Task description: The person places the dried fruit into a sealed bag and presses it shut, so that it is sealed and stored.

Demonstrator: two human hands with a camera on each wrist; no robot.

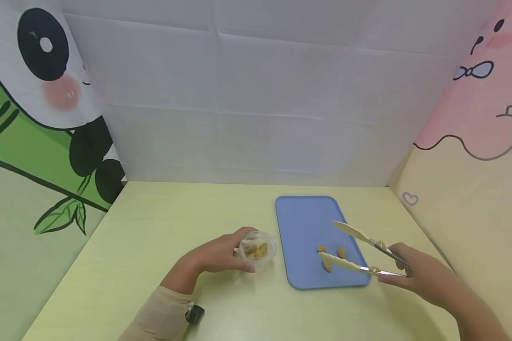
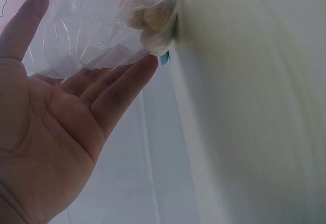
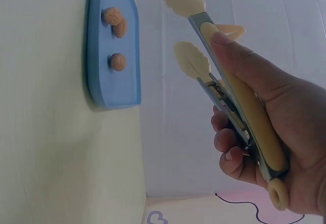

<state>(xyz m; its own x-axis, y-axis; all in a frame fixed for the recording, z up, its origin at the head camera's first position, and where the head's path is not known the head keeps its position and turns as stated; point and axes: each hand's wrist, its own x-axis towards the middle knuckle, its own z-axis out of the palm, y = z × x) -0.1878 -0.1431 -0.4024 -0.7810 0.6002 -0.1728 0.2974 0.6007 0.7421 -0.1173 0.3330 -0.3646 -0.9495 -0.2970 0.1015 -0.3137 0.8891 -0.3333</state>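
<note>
A clear plastic bag (image 2: pixel 76 35) stands on the table with its mouth up and several brown walnuts (image 2: pixel 145 15) at its bottom. My left hand (image 1: pixel 215 253) curves around the bag, thumb on the near side and fingers along the far side. My right hand (image 1: pixel 426 274) grips a pair of tongs (image 3: pixel 244 107) with yellow handles and cream scalloped tips. These tips stand apart over the blue tray (image 1: pixel 307 218), with nothing seen between them. Three walnuts (image 3: pixel 117 62) lie on the tray; in the head view the near tip partly covers them.
The pale yellow table (image 1: pixel 187 208) meets a white cloth wall (image 1: pixel 247 142) at the back. Printed side walls close it in: a panda (image 1: pixel 47 61) on the left, a pink figure (image 1: pixel 490 94) on the right. The tray lies just right of the bag.
</note>
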